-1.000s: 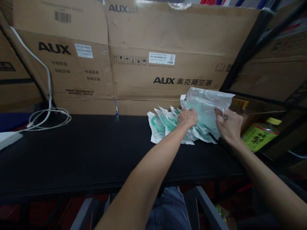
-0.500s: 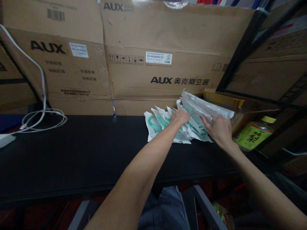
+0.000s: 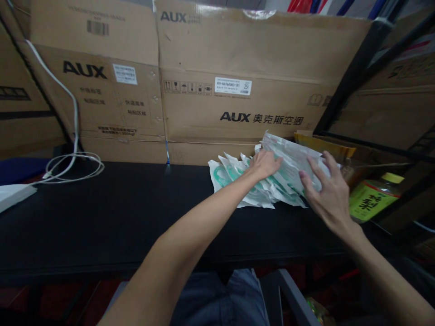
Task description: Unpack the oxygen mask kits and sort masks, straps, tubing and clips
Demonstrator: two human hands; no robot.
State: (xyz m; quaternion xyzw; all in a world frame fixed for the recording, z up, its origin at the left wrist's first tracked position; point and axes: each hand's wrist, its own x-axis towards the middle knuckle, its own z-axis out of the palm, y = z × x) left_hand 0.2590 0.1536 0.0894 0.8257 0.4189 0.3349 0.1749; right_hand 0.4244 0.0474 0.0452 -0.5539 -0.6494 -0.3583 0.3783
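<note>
Several flat white packets (image 3: pixel 220 176) with green markings or contents lie overlapped in a fan on the black table, in front of a cardboard box. My left hand (image 3: pixel 265 164) rests over the middle of the fan with its fingers curled in on a packet; the fingertips are partly hidden. To the right, a larger whitish packet (image 3: pixel 287 151) leans up at the back of the row. My right hand (image 3: pixel 328 192) is beside this leaning packet, fingers spread, its fingertips over or against the packet's right end.
Large AUX cardboard boxes (image 3: pixel 204 54) form a wall behind the table (image 3: pixel 102 217). A bottle with a yellow cap and green label (image 3: pixel 374 199) lies tilted at the right, near an open yellowish carton (image 3: pixel 322 141). A white cable (image 3: pixel 74 167) lies coiled at the left.
My right hand has loosened from the leaning packet and spread its fingers. My left hand stays on the packets. The whole view has shifted slightly.
</note>
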